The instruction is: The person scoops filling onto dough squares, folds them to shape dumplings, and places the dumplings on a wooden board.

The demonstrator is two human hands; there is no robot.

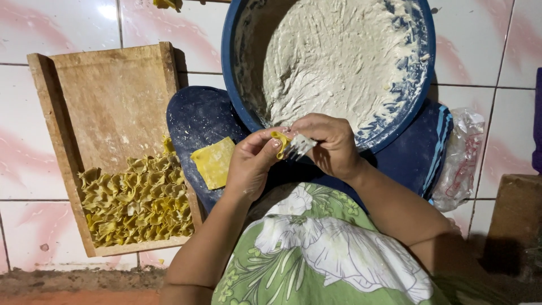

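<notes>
White floor tiles [68,22] with pink streaks fill the background; person seated on the floor, viewed from above, green flowered garment over the lap

Blue basin [424,73], largest item, sits ahead of the knees, coated and part-filled with pale paste filling [333,56]. Wooden tray [113,96] lies to the person's left, long axis running away from the body; its near end packed with folded yellow dumplings [138,203], far end bare. Stack of flat yellow wrappers [213,162] rests on the dark blue cloth over the knee, between tray and hands. Crumpled plastic bag [460,158] to the right

Left hand [251,164]: fingers closed, pinching a small yellow wrapper [280,138], which is held in the air just over the basin's near rim. Wrapper is curled, so long axis cannot be told surely; open side appears to face right, toward the fork

Right hand [333,144]: fingers closed around a fork [300,146], tines pointing left, touching or just beside the wrapper

Judgement on doing this well: keep the dab small and central, edges clean so they seal, wrapper cupped and supported from below
</notes>
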